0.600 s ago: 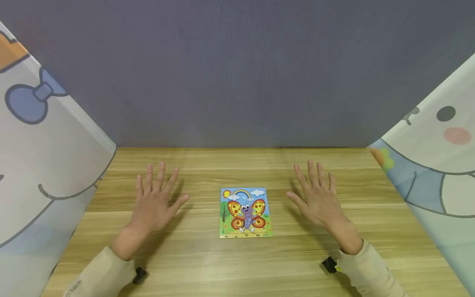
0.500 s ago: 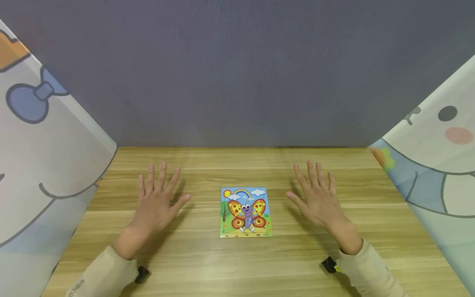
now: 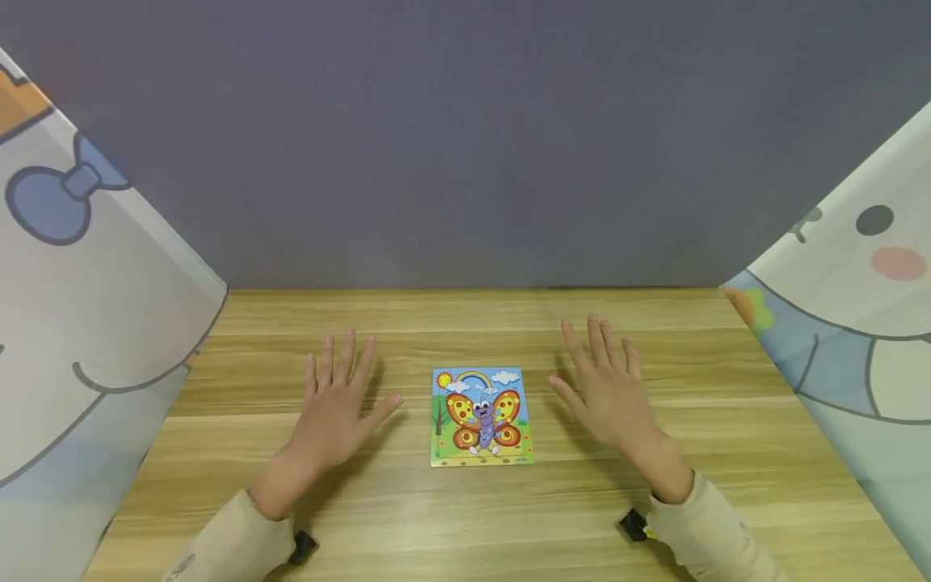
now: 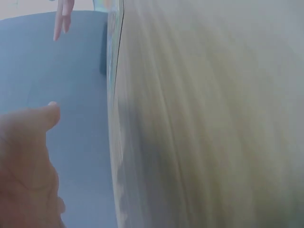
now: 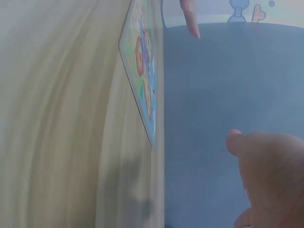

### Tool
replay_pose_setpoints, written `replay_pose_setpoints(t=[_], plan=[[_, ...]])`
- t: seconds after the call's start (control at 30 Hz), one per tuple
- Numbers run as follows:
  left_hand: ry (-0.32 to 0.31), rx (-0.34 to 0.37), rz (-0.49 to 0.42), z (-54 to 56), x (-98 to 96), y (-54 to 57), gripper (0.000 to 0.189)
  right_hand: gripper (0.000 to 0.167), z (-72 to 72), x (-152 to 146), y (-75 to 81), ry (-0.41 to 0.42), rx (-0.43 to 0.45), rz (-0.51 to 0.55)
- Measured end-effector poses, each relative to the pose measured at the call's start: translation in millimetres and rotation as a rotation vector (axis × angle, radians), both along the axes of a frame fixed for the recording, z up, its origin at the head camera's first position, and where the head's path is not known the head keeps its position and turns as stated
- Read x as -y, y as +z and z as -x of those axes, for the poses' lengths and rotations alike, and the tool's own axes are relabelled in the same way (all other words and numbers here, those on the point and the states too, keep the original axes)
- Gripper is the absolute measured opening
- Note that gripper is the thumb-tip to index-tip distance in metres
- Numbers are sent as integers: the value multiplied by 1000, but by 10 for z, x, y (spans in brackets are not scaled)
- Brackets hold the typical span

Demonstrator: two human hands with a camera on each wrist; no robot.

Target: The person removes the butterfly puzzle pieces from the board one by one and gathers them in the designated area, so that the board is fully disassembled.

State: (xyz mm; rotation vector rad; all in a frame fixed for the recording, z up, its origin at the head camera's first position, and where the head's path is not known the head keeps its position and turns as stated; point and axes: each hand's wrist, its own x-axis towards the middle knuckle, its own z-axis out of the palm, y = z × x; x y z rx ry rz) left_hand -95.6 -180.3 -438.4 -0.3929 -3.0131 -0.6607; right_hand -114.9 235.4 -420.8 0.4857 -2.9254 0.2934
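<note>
Hovering over the wood-grain tabletop [image 3: 451,517]: left hand [image 3: 331,422] and right hand [image 3: 612,406], fingers spread, grasping zilch.
Butterfly picture board [image 3: 483,417]: lying flat on the tabletop, right between both thumbs, near but not touching either.
Thin board edge: probably a pain to get a nail under, could slip out of a weak pinch.
Smooth-looking wood grain: could skid sideways if pushed from one side only, imo.
Seam-like lines in the print: could shed pieces if tipped, assuming a real jigsaw; can't tell from here.
Black wrist gadgets [image 3: 302,548]: poking out by the beige sleeves [image 3: 233,537], could bump the board with wrists carried too low across it.
Grey wall [image 3: 465,145] and cartoon side panels [image 3: 836,291]: boxing in wide reaches, but well apart from the board.
</note>
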Motion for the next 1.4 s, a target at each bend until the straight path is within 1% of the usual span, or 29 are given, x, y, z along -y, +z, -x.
replay_pose_setpoints(t=[0.13, 0.27, 0.47, 0.6, 0.8, 0.9, 1.0, 1.1, 1.2, 1.4], plan=[[-40, -22, -1, -20, -108, -16, 97, 86, -25, 91, -40, 10, -3, -12], [-84, -54, -14, -34, -226, -51, 93, 84, -51, 203, -88, 38, -14, 3], [-143, -88, -67, -18, -367, -117, 90, 84, -71, 394, -123, 84, -43, 28], [-165, -88, -111, -12, -429, -175, 88, 84, -102, 515, -134, 116, -37, 72], [-187, -65, -160, -10, -480, -275, 88, 87, -149, 656, -173, 165, -49, 159], [-184, -54, -159, -1, -495, -323, 90, 88, -157, 707, -202, 180, -65, 181], [-178, -42, -162, 11, -498, -369, 91, 86, -145, 757, -230, 198, -76, 215], [-173, -39, -174, 18, -492, -410, 91, 80, -133, 809, -259, 223, -83, 273], [-174, -54, -181, 20, -487, -453, 91, 76, -112, 867, -283, 239, -65, 337], [-179, -97, -164, 8, -501, -529, 93, 69, -50, 969, -326, 247, 8, 440]])
